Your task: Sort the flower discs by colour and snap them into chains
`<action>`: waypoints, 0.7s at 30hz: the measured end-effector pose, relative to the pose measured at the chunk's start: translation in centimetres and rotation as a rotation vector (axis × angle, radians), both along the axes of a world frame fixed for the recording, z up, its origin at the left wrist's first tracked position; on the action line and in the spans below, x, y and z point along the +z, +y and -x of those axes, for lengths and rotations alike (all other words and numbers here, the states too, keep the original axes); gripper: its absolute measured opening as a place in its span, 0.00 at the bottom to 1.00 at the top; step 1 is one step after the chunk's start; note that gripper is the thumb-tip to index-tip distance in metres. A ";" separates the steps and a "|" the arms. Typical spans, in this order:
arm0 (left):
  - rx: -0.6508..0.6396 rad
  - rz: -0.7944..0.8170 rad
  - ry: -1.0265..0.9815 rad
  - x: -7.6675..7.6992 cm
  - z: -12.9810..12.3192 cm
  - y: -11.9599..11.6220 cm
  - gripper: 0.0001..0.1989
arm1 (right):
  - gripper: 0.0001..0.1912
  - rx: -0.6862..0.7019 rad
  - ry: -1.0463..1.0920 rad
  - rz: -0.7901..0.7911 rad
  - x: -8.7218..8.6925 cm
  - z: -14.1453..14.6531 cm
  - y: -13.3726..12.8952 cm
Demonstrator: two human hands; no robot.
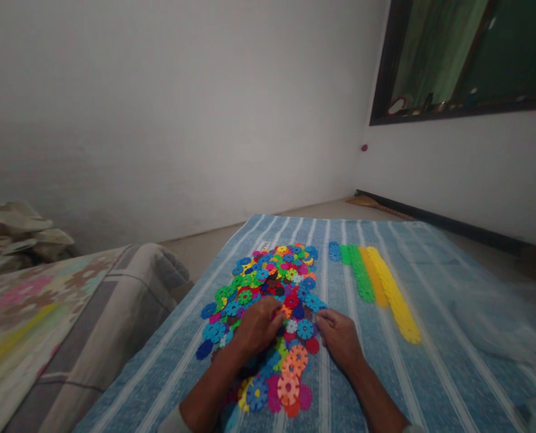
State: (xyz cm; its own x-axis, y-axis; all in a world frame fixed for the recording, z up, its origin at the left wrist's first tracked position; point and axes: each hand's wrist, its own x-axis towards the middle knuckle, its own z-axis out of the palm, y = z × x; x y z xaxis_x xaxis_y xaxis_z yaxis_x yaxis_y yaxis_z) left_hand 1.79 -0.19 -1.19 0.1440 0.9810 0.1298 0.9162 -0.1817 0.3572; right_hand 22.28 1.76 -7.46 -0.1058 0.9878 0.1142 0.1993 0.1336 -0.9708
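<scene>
A heap of many-coloured notched plastic discs (245, 296) is spread over a blue striped cloth. Over the middle of the heap is my left hand (259, 325), its fingers curled together near an orange disc; what they hold is too small to tell. My right hand (338, 334) is at the heap's right edge, fingers pinched beside a blue disc (313, 301). Right of the heap lie overlapping rows of sorted discs: blue (335, 251), green (362, 279), orange (375, 279) and a long yellow one (394, 294).
The striped cloth (385, 385) covers the surface under the discs. Clear plastic bags (502, 319) lie at its right side. A bed or seat with a patterned cover (79, 319) stands at the left. Behind are a white wall and a dark-framed window (461, 60).
</scene>
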 end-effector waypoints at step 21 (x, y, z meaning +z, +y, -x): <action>0.120 -0.014 0.323 -0.5 -0.8 8.4 0.22 | 0.16 -0.003 -0.052 -0.012 -0.1 -0.1 0.1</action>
State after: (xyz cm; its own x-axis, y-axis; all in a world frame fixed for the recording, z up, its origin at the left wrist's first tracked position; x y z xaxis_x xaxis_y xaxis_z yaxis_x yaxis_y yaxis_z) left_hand 2.54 8.24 -1.70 0.0631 0.9919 0.1100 0.9967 -0.0682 0.0434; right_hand 22.38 1.85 -7.57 -0.1085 0.9868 0.1204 0.2501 0.1443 -0.9574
